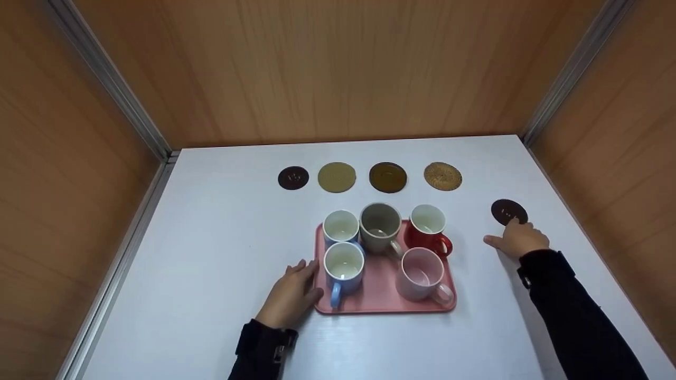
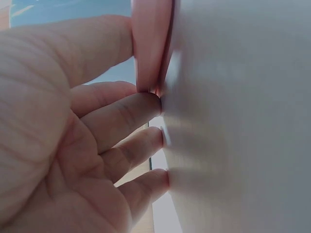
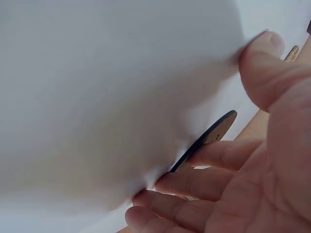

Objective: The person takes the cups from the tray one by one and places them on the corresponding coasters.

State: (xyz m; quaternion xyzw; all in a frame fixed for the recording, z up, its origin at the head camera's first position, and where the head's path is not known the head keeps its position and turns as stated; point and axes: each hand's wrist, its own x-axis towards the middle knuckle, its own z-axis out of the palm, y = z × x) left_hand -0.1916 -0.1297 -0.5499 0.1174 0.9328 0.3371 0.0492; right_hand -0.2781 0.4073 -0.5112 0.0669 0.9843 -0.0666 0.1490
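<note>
At the left edge of a pink tray, my left hand rests its thumb and fingertips against the rim. The left wrist view shows those fingers extended, some tips down at the white tabletop. My right hand reaches to the right side, its fingertips on the near edge of a dark brown round coaster, thumb spread away from it. From the right wrist, that coaster appears edge-on by the index finger. On the tray stand a light blue mug, another blue mug, a grey mug, a red mug and a pink mug.
Behind the tray lies a row of coasters: a small dark one, an olive one, a brown one and a woven tan one. Wooden panels enclose the white table at the back and both sides.
</note>
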